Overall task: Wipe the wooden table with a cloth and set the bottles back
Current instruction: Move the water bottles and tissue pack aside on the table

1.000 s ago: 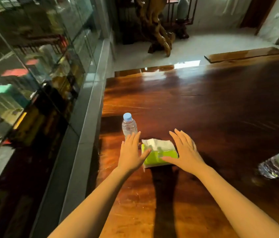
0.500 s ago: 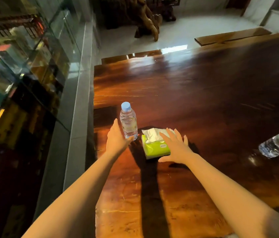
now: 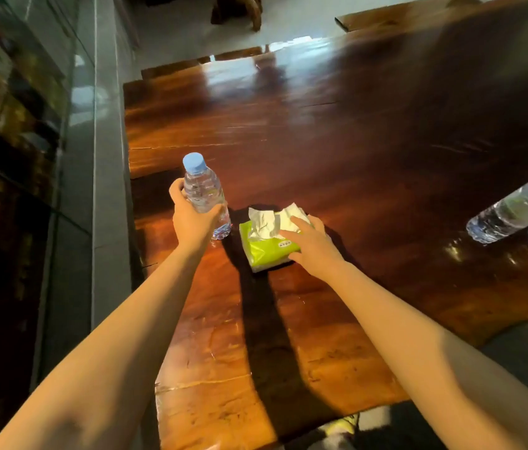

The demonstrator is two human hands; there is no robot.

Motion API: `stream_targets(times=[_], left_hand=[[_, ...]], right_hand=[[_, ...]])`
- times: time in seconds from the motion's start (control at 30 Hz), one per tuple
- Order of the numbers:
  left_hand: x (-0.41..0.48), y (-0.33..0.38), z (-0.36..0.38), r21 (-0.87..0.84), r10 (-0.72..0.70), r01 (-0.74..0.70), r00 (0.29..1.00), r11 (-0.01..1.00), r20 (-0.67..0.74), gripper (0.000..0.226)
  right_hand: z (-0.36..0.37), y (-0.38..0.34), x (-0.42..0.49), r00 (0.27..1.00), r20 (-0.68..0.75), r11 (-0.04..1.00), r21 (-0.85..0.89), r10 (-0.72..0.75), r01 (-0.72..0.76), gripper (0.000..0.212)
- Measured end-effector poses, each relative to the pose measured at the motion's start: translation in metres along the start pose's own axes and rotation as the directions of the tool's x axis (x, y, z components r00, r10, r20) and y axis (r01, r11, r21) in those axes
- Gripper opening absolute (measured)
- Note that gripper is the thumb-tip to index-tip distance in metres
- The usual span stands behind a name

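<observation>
A clear water bottle (image 3: 203,193) with a blue cap stands near the left edge of the dark wooden table (image 3: 353,141). My left hand (image 3: 191,219) grips it around the lower body. Right beside it lies a green tissue pack (image 3: 264,246) with white tissue sticking out of its top. My right hand (image 3: 313,243) rests on the pack's right side, its fingers touching the tissue. At the table's right edge of view stand two more clear bottles (image 3: 516,212), partly cut off.
A glass wall and grey sill (image 3: 107,190) run along the table's left side. Beyond the far end lie a pale floor, a wooden bench (image 3: 386,14) and a carved wood piece (image 3: 240,11). The table's near edge is at the bottom.
My left hand has moved off the tissue pack to the bottle and closed around it. My right hand has slid onto the pack's top. The view has tilted down.
</observation>
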State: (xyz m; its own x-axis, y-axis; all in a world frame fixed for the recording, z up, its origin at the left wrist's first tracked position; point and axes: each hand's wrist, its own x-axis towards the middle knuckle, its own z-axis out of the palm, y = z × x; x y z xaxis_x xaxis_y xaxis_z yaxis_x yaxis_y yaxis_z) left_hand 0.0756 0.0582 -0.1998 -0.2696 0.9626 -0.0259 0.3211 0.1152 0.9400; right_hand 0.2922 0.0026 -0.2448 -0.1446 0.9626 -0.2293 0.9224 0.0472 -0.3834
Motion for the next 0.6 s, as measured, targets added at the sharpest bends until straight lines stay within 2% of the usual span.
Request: stream_targets(times=[0.13, 0.2, 0.3, 0.33, 0.37, 0.47, 0.6], left_hand=[[0.005, -0.001, 0.004, -0.002, 0.02, -0.02, 1.0, 1.0, -0.017, 0.076], [0.003, -0.002, 0.004, 0.02, 0.041, -0.041, 0.999, 0.999, -0.009, 0.076], [-0.008, -0.002, 0.004, 0.06, 0.092, -0.093, 0.995, 0.994, 0.024, 0.073], [-0.013, -0.001, 0.005, 0.074, 0.105, -0.108, 0.994, 0.991, 0.032, 0.072], [-0.019, 0.0, 0.006, 0.084, 0.114, -0.117, 0.993, 0.99, 0.04, 0.07], [-0.036, 0.005, 0.013, 0.088, 0.114, -0.119, 0.991, 0.989, 0.066, 0.071], [-0.059, 0.019, 0.032, 0.087, 0.132, -0.141, 0.986, 0.986, 0.101, 0.073]], right_hand=[[0.002, -0.001, 0.001, 0.992, -0.071, 0.936, 0.343, 0.109, -0.078, 0.05], [0.001, -0.002, -0.001, 0.988, -0.091, 0.914, 0.399, 0.126, -0.08, 0.042], [-0.003, -0.002, -0.004, 0.96, -0.057, 0.757, 0.629, 0.273, -0.178, 0.037], [-0.003, -0.002, -0.005, 0.96, -0.042, 0.721, 0.669, 0.277, -0.178, 0.038], [-0.002, 0.0, -0.006, 0.965, -0.054, 0.729, 0.666, 0.255, -0.156, 0.039], [-0.009, 0.006, -0.02, 0.936, -0.131, 0.693, 0.707, 0.326, -0.142, 0.037], [-0.02, 0.035, -0.049, 0.902, -0.236, 0.73, 0.674, 0.361, -0.115, 0.037]])
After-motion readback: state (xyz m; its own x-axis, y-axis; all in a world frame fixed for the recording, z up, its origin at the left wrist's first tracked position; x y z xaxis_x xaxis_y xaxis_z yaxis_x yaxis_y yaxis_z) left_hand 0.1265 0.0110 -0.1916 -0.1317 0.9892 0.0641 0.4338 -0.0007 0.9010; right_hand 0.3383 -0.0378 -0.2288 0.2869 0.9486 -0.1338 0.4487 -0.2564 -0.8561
